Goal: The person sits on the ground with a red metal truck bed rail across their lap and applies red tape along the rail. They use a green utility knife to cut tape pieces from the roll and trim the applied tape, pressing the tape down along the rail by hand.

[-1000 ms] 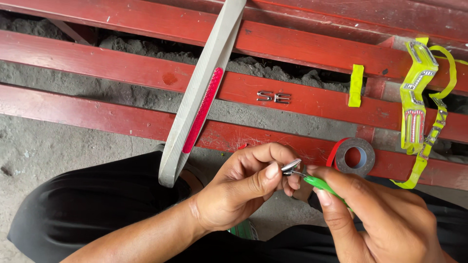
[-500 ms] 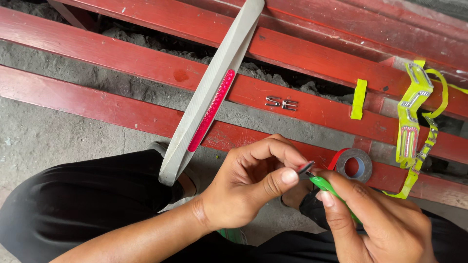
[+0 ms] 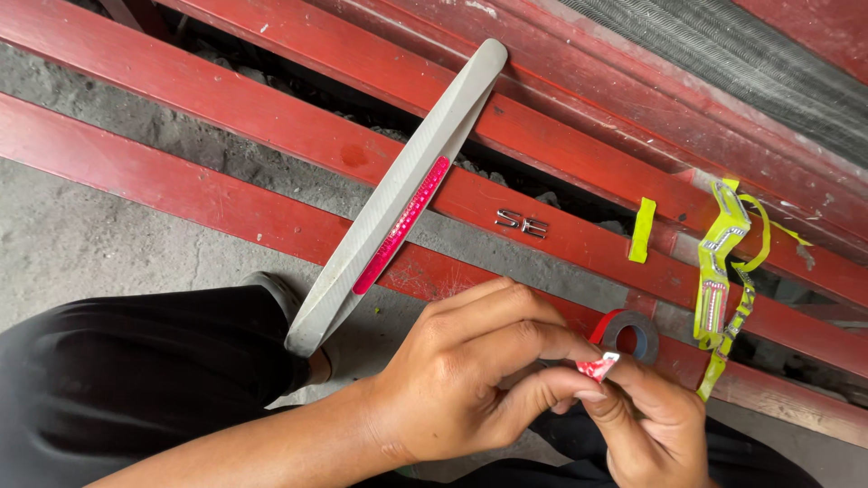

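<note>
The left hand point(image 3: 452, 380) and the right hand point(image 3: 646, 425) meet low in the view, fingertips touching around a small scrap of red-and-white tape backing point(image 3: 597, 366). The left thumb and forefinger close narrowly on the scrap from its left side; the right fingers pinch it from below and to the right. Both hands are thus closed on the same piece, which sits between them and sticks up a little past the fingertips. What lies deeper in the right palm is hidden.

Taking the dark roll of tape with a red edge point(image 3: 628, 333) as the landmark: the scrap is just below and left of it, near but apart. The roll rests on a red painted metal beam point(image 3: 226, 203) that runs from upper left to lower right. Well to the left of the roll, a long grey plastic trim strip with a red reflector inset point(image 3: 398, 194) lies across the beams, its long axis running from lower left to upper right, its lower end nearer the left hand. Above and left of the roll sits a small chrome letter badge point(image 3: 522, 222). Above it is a short yellow-green strip point(image 3: 643, 229), and to the right a yellow-green masked bracket-shaped part point(image 3: 721, 271).
</note>
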`<state>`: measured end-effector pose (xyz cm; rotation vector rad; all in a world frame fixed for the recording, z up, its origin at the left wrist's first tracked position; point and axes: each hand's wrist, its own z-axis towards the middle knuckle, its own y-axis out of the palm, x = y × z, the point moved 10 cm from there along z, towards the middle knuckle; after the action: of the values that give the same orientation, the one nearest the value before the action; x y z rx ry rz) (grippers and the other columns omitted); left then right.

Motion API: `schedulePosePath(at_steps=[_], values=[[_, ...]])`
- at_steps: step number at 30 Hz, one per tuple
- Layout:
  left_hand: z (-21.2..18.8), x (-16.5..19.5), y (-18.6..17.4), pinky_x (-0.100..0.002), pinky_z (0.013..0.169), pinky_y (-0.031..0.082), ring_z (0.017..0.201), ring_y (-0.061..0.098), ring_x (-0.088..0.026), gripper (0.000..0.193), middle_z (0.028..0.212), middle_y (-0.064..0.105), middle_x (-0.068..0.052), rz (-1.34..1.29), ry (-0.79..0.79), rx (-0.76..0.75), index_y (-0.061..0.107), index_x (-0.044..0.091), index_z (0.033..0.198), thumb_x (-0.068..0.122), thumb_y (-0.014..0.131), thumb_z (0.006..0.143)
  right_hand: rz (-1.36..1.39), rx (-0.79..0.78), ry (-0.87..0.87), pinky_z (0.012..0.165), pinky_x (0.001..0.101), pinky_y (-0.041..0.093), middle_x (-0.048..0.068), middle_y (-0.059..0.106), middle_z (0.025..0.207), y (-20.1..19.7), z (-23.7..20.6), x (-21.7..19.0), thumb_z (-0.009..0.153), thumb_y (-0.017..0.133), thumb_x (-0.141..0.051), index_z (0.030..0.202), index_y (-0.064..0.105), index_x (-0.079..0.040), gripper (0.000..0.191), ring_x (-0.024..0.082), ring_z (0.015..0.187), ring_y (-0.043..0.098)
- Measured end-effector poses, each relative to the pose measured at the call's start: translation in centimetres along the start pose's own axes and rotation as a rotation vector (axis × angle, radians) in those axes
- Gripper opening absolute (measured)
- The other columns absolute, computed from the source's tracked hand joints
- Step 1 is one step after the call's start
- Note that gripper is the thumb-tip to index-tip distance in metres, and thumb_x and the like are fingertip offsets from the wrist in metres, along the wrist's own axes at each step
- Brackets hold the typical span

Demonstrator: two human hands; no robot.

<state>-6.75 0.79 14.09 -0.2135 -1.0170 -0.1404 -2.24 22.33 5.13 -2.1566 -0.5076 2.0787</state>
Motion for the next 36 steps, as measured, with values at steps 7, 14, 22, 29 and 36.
schedulePosePath(at_steps=[7,14,22,29,36], values=[[-0.7,0.0,-0.4,-0.029,0.08,0.06,0.093,0.072,-0.02,0.017,0.103,0.069,-0.004,-0.044,-0.01,0.006,0.072,0.007,0.11,0.016,0.082,0.1,0.007,-0.047,-0.053,0.09,0.0274,0.053,0.012,0.074,0.108,0.0,-0.5,2.1,0.098,0.068,-0.009,0.125,0.068,0.007,0.031,0.014,0.1,0.069],[-1.0,-0.9,-0.6,-0.028,0.075,0.062,0.085,0.073,-0.018,0.02,0.109,0.069,-0.006,-0.105,-0.082,-0.004,0.073,0.007,0.115,0.013,0.082,0.098,0.701,-0.355,0.133,0.092,0.0439,0.051,0.027,0.07,0.117,3.7,-0.6,2.9,0.113,0.059,-0.003,0.132,0.063,0.022,0.031,0.029,0.105,0.063],[-1.8,-1.2,-0.1,-0.028,0.083,0.063,0.096,0.074,-0.021,0.014,0.105,0.068,-0.006,-0.139,-0.09,0.048,0.072,0.008,0.11,0.013,0.08,0.1,0.718,-0.331,0.045,0.11,0.0461,0.048,0.024,0.06,0.137,5.6,0.1,1.4,0.108,0.06,-0.01,0.139,0.052,0.014,0.039,0.033,0.129,0.06],[-1.5,-0.7,-0.7,-0.03,0.085,0.062,0.097,0.073,-0.023,0.014,0.104,0.068,-0.006,-0.134,-0.075,0.061,0.071,0.008,0.109,0.013,0.08,0.099,0.408,-0.135,-0.052,0.09,0.0334,0.055,0.018,0.069,0.115,3.6,0.5,1.2,0.098,0.045,0.011,0.123,0.064,0.013,0.031,0.022,0.105,0.067],[-0.5,1.4,-3.0,-0.041,0.091,0.06,0.106,0.069,-0.033,0.023,0.103,0.069,-0.009,0.113,0.071,0.073,0.071,0.004,0.103,0.011,0.081,0.083,-0.345,0.137,-0.358,0.082,0.0242,0.054,0.014,0.073,0.095,1.6,1.0,-3.5,0.081,0.05,0.007,0.103,0.068,0.008,0.028,0.014,0.084,0.07]])
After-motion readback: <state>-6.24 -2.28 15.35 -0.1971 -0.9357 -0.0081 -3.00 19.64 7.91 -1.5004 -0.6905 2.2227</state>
